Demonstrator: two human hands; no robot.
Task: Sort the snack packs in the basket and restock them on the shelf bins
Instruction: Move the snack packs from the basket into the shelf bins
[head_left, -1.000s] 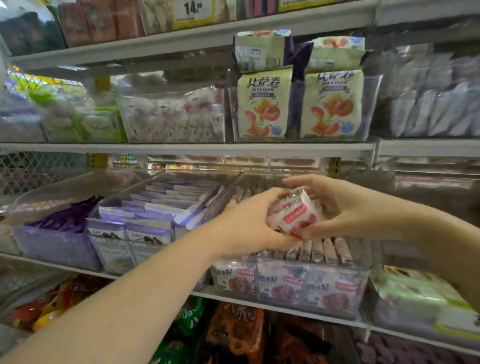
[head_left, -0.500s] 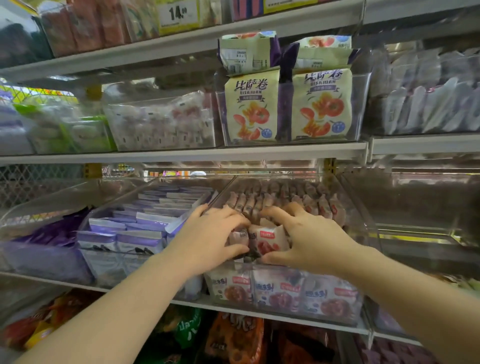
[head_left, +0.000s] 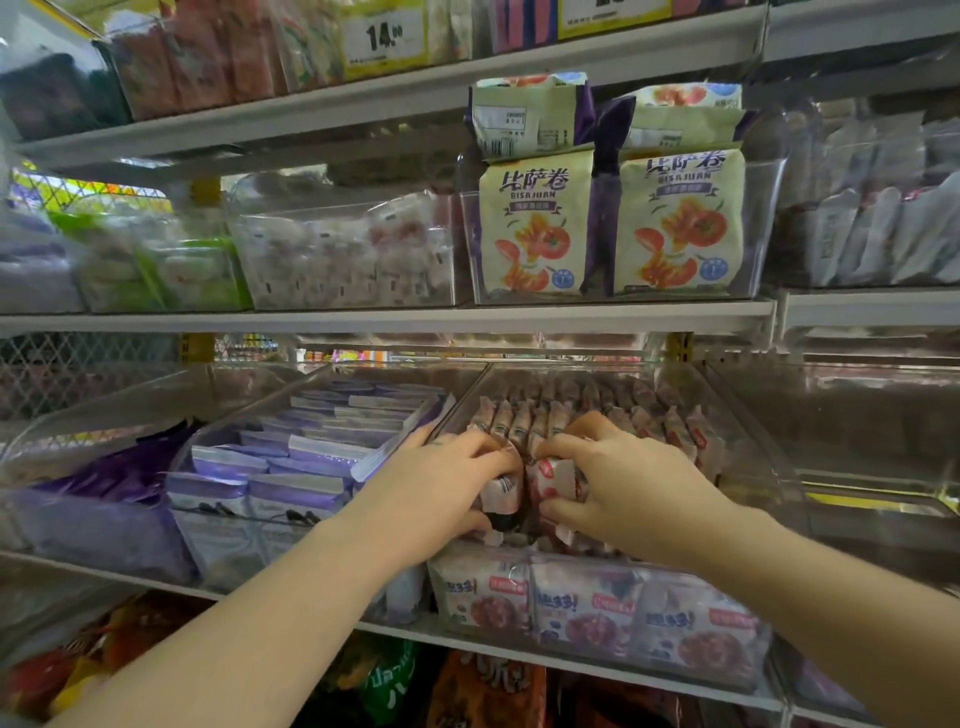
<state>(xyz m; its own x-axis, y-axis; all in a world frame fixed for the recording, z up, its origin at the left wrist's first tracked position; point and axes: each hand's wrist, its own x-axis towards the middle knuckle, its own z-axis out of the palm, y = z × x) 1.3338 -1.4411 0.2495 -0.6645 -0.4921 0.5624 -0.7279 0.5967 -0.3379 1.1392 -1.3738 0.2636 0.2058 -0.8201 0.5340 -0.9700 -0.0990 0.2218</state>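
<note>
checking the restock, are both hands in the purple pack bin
No, left hand and right hand grip red packs in the bin right of the purple bin.

- Bright, even light from overhead; soft shadow only beneath each shelf (head_left: 395, 322).
- Clear bins (head_left: 857, 415) show pale glare and reflections on their walls.
- Centre is sharpest: print on the yellow packs (head_left: 535, 228) is legible; the left and right edges are smeared.
- Wide-angle bend tilts shelf lines near the corners.
</note>
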